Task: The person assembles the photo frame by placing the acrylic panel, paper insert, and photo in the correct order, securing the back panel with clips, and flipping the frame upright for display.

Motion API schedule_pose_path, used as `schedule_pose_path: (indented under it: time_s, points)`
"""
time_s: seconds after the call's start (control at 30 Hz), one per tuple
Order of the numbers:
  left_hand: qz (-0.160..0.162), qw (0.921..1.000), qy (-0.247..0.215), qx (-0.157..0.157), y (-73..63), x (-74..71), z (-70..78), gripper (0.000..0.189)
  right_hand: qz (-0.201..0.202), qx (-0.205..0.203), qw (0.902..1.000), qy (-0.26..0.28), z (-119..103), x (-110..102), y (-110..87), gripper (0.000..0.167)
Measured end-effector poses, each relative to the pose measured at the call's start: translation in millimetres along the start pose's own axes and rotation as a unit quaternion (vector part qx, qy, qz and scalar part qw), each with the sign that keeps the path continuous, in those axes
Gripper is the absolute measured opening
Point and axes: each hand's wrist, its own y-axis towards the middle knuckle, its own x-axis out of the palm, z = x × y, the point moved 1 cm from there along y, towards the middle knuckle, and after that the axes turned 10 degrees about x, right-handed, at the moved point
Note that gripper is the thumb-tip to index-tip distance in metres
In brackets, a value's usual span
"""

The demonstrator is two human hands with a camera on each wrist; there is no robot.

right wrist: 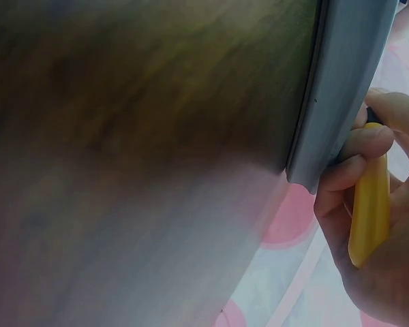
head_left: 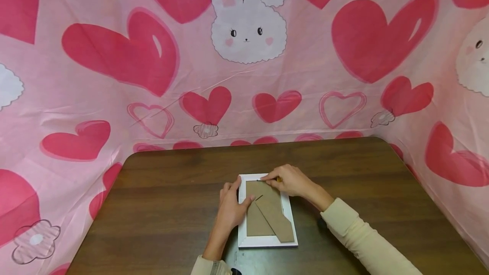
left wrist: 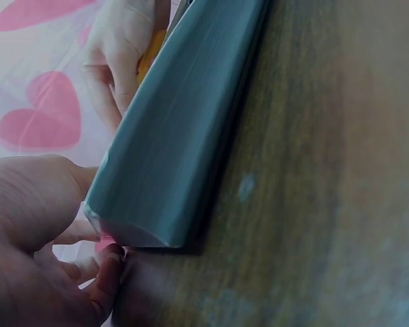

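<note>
"What's on the table [head_left: 172,207]?"

"A white picture frame [head_left: 242,224], back upwards, low centre in the head view. The left hand [head_left: 231,209] grips its left edge, thumb over the brown backing [head_left: 255,224], fingers down the side."

"And the right hand [head_left: 292,181]?"

"At the frame's top end, pinching a yellow-handled tool [head_left: 279,179], thin tip at the backing's upper edge."

"From the left wrist?"

"The frame's side slants from top centre towards lower left, where the left hand sits at its corner. The right hand shows upper left, yellow beside it."

"Right wrist?"

"Frame at upper right; just below, at the right edge, fingers curl round the yellow handle."
</note>
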Motion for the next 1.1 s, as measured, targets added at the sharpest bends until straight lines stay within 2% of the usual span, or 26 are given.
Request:
schedule_pose_path:
  time_s: [0.27,0.7,1.1]
  points:
    - [0.000,1.0000,0.002,-0.002,-0.3,1.0,-2.2,0.077,0.001,-0.007,0.9999,-0.011,-0.2,1.2,0.7,0.025]
    - [-0.003,1.0000,0.004,-0.005,-3.3,-2.7,-0.5,0.077,0.005,-0.031,0.9966,-0.076,-7.3,4.6,-1.3,0.024]
    - [0.001,1.0000,-0.002,0.000,-1.9,-0.7,0.9,0.077,-0.002,-0.060,0.9972,-0.046,-1.2,0.7,-2.0,0.023]
